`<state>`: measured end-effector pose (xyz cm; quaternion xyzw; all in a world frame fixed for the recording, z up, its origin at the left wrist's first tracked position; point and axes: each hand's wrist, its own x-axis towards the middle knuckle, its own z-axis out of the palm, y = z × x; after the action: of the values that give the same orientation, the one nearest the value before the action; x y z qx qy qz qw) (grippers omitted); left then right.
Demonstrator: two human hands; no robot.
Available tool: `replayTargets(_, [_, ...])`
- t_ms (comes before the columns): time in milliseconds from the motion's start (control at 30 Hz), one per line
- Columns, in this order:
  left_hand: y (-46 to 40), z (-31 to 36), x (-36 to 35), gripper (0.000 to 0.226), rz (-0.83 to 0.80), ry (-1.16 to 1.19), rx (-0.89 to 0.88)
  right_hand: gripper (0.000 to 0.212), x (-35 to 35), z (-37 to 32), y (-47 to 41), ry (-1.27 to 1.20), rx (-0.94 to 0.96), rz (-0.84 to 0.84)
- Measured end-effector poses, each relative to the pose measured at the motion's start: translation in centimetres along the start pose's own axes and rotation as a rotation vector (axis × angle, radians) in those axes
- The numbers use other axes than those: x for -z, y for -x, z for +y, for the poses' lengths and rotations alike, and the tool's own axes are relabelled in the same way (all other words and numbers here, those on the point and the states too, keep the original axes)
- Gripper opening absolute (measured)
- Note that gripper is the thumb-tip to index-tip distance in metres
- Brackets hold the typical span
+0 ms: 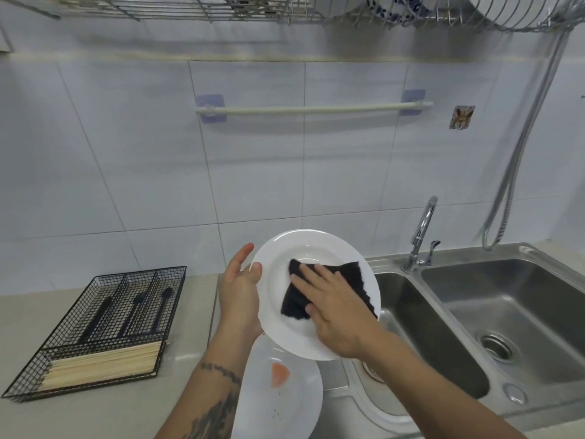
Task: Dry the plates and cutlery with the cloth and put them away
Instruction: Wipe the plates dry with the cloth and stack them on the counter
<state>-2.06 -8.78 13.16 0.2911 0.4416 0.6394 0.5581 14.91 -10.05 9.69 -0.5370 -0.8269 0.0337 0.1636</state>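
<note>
A white plate (pixel 304 245) is tilted up in front of me, above the counter's edge by the sink. My left hand (pixel 239 289) holds it at its left rim, thumb over the front. My right hand (pixel 335 308) presses a black cloth (pixel 294 299) flat against the plate's face with straight fingers. Below it a second white plate (pixel 285 403) with an orange mark lies on the counter. A black wire cutlery tray (pixel 95 331) at the left holds black cutlery (pixel 139 308) and pale chopsticks (pixel 101 365).
A steel double sink (pixel 474 312) with a tap (pixel 421 239) fills the right. A wire dish rack (pixel 348 11) with blue-patterned dishes hangs overhead. A white towel rail (pixel 313 109) is fixed to the tiled wall. A hose (pixel 522 144) hangs at right.
</note>
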Motion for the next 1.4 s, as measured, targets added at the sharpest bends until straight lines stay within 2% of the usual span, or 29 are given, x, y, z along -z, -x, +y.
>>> replayTargets(133, [0.6, -1.3, -0.8, 0.038, -0.019, -0.006, 0.029, 0.064, -0.3, 0.6, -0.9, 0.085, -0.1, 0.055])
replayTargets(267, [0.7, -1.3, -0.6, 0.039, 0.025, 0.004, 0.008, 0.062, -1.1, -0.6, -0.5, 0.001, 0.097, -0.043])
replayTargets(333, [0.7, -1.0, 0.1, 0.039, 0.074, -0.007, -0.006, 0.061, -1.0, -0.1, -0.3, -0.023, 0.137, -0.096])
replayTargets(533, [1.0, -1.4, -0.1, 0.037, 0.149, -0.046, 0.007, 0.066, -2.0, 1.1, -2.5, 0.012, 0.002, 0.033])
replayTargets(667, [1.1, -1.6, 1.3, 0.04, 0.208, -0.038, 0.008, 0.065, -3.5, -2.3, -2.6, -0.12, 0.17, -0.044])
replayTargets(833, [1.8, -0.8, 6.3, 0.036, 0.297, -0.014, -0.013, 0.061, -4.3, -4.2, -1.6, -0.099, 0.3, -0.21])
replayTargets(1100, [3.7, 1.9, 16.5, 0.035, 0.41, -0.046, -0.076, 0.07, -7.2, -11.1, -2.3, 0.032, 0.266, -0.09])
replayTargets(1300, [6.0, 3.4, 26.3, 0.035, 0.495, -0.065, -0.062, 0.071, -10.9, -18.5, -2.7, 0.066, 0.235, -0.095])
replayTargets(1400, [7.0, 3.6, 29.9, 0.037, 0.527, -0.078, -0.036, 0.071, -11.6, -21.2, -2.2, -0.023, 0.182, -0.122])
